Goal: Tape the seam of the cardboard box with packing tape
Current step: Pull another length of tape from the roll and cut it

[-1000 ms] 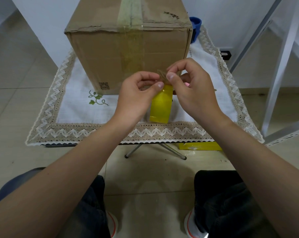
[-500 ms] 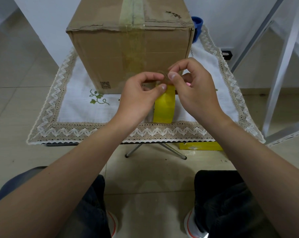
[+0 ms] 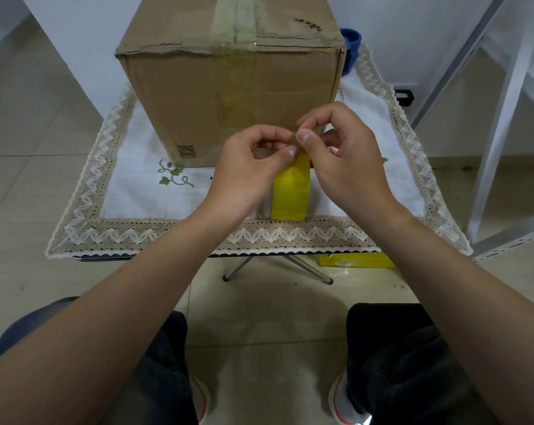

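One box (image 3: pixel 229 96) with a taped top seam stands on the cloth (image 3: pixel 130 191), and in front of it one yellow tape roll (image 3: pixel 290 191) stands on edge, facing sideways, while the left hand (image 3: pixel 247 170) and right hand (image 3: pixel 345 161) both pinch its top.

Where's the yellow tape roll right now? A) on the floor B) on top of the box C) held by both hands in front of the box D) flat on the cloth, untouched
C: the tape roll hangs between the left hand and right hand, both pinching at its top, in front of the box.
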A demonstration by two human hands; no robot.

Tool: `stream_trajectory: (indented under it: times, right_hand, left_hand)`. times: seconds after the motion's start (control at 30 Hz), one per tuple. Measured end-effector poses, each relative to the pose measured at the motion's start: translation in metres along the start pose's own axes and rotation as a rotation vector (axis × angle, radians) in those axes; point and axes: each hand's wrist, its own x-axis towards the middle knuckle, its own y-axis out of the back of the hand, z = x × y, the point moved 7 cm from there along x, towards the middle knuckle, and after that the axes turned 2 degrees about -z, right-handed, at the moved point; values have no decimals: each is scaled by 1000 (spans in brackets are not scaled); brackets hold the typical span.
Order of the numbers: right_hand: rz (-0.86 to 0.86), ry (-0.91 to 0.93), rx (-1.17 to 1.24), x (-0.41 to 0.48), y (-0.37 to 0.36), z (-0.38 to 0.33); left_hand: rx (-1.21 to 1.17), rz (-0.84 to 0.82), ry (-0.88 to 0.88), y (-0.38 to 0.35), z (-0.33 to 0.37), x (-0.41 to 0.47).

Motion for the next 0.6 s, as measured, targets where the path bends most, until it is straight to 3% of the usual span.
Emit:
stream_trajectory:
  times: [0.33,0.6]
  right_hand:
    - [10,-2,-10,-1,1,1]
    - [28,18,-18,-2,4,-1]
  left_hand:
    - [90,4,-22,-4,-3,4]
    - [234,-10,-159,-2,6,4]
